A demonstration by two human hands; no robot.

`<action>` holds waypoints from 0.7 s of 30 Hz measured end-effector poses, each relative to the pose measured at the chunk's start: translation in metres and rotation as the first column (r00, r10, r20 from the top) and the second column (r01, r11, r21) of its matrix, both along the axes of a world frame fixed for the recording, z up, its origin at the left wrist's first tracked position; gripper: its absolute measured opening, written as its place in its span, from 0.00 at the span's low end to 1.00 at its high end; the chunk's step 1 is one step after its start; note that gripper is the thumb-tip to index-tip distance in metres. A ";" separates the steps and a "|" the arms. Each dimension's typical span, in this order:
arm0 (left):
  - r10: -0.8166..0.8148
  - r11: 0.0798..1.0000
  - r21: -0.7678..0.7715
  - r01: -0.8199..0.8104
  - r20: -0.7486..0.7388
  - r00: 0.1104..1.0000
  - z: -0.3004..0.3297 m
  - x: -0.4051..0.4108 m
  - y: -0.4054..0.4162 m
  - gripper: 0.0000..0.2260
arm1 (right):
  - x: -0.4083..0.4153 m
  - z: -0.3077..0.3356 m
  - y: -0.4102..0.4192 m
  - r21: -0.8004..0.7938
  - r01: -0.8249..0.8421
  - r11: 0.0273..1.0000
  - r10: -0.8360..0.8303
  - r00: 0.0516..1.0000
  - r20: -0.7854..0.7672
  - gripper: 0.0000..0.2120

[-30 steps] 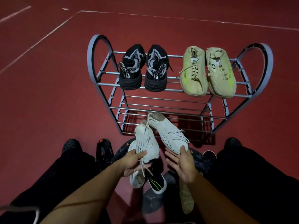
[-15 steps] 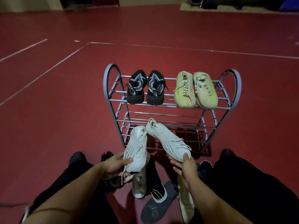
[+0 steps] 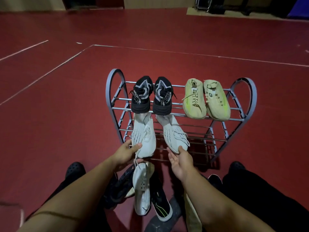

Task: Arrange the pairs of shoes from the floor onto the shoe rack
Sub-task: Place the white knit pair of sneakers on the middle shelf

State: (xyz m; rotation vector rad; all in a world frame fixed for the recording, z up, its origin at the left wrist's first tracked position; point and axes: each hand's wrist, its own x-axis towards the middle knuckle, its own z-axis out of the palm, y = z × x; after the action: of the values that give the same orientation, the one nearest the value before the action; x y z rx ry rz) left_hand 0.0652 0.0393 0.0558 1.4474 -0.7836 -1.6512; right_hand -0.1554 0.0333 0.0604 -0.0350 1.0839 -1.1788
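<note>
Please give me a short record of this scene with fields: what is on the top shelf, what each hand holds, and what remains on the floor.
top shelf: black pair on the left, beige pair on the right, on the shoe rack
left hand: grips the toe of the left white shoe
right hand: pinches the toe of the right white shoe
white shoes: heels pushed in under the top shelf; whether they rest on a lower shelf is unclear
floor: loose shoes lie between the person's knees

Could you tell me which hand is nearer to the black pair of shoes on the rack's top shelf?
Left. The left hand sits below the black pair, holding a white shoe; the right hand is lower and further right.
</note>
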 end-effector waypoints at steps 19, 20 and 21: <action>0.075 0.997 -0.040 -0.067 0.259 0.963 -0.045 0.012 -0.115 0.29 | 0.035 -0.047 -0.100 -0.022 -0.231 0.973 0.217 0.939 -0.266 0.10; 0.097 0.995 -0.020 -0.095 0.201 0.975 -0.043 0.008 -0.113 0.29 | 0.033 -0.045 -0.099 -0.013 -0.229 0.973 0.217 0.939 -0.265 0.08; 0.112 0.994 0.001 -0.114 0.133 0.985 -0.043 0.005 -0.111 0.27 | 0.033 -0.043 -0.097 -0.004 -0.220 0.976 0.211 0.943 -0.259 0.06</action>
State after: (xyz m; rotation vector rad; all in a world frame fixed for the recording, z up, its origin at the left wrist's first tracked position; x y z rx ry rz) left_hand 0.0699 -0.0718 0.0124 1.5912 -0.7533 -1.4868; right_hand -0.1227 -0.0634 0.0177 -0.3332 1.2534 -1.0114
